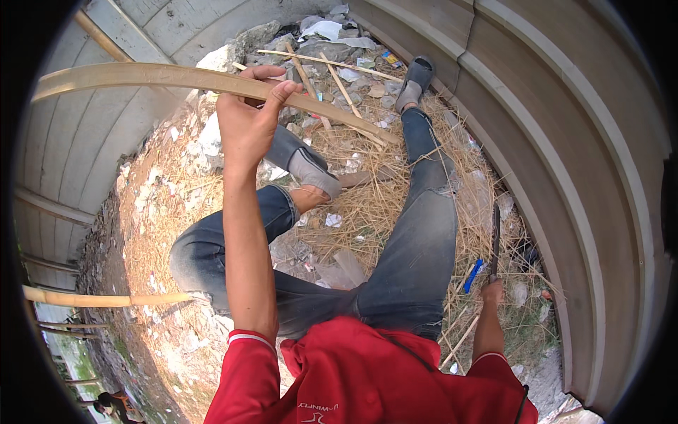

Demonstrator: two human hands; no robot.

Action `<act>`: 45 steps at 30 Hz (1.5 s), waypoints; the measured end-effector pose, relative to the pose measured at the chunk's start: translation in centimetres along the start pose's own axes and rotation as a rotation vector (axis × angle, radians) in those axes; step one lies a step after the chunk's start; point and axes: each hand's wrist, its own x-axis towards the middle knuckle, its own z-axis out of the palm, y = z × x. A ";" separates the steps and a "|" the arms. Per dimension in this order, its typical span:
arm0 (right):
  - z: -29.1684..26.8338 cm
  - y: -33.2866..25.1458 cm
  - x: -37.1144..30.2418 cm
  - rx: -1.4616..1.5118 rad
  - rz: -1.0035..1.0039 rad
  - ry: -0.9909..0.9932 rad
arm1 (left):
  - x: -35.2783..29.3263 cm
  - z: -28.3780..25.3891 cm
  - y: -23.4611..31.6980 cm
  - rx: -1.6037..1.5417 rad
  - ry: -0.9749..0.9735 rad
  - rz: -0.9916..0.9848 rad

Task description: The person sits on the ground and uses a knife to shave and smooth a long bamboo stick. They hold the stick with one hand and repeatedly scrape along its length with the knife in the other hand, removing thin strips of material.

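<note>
My left hand (247,131) is raised in front of me, its thumb and fingers closed around a long flat bamboo strip (155,75). The strip curves in from the left and its other end slants down over the straw between my feet. Low at my right side, my right hand (492,291) grips the handle of a long dark-bladed knife (496,237). Its blade points away from me, close over the straw. Just left of that hand lies a bright blue object (474,275) whose kind I cannot make out.
A corrugated metal wall (565,141) curves along my right. Straw shavings (367,219), litter and rubble (258,39) cover the ground, with thin bamboo sticks (342,88) ahead. A bamboo pole (106,299) reaches toward my left knee. Another person (116,406) is far off at lower left.
</note>
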 end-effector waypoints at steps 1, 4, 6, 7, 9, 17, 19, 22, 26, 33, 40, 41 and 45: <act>0.1 0.6 0.6 0.014 -0.022 0.057 | 0.2 0.4 -2.0 0.105 0.008 -0.037; 1.1 2.3 3.3 0.091 -0.100 0.250 | 0.0 1.7 -7.8 0.273 -0.056 -0.077; -0.4 2.1 2.1 0.172 -0.196 0.402 | -0.9 1.9 -12.0 0.312 -0.065 -0.071; -1.8 2.1 1.2 0.371 -0.162 0.280 | -1.9 1.9 -13.1 0.341 -0.066 -0.155; -6.7 0.4 -2.8 0.774 -0.095 0.023 | -3.2 1.7 -15.9 0.326 -0.052 -0.163; -15.8 -6.9 -11.6 1.311 -0.132 -0.013 | -1.3 -0.7 -19.3 0.121 -0.028 -0.186; -18.4 -10.4 -13.8 1.418 -0.255 -0.004 | -0.6 -1.1 -17.4 0.134 -0.063 -0.211; -21.7 -16.4 -19.3 1.604 -0.443 -0.021 | -1.9 -1.3 -19.8 0.231 -0.116 -0.127; -24.0 -22.2 -28.5 1.781 -0.639 -0.087 | -2.0 -0.2 -20.8 -0.038 -0.035 -0.210; -23.9 -30.6 -37.2 1.725 -0.869 -0.437 | -0.4 -1.3 -19.8 0.116 -0.196 -0.166; -16.9 -33.5 -36.9 1.524 -0.631 -0.730 | -1.2 -0.4 -22.5 -0.272 -0.102 -0.217; -15.3 -33.2 -36.3 1.453 -0.617 -0.756 | -1.5 -0.8 -23.4 -0.338 -0.081 -0.215; -10.1 -33.1 -33.1 1.132 -0.597 -0.670 | -2.2 0.9 -25.1 -0.461 0.148 -0.152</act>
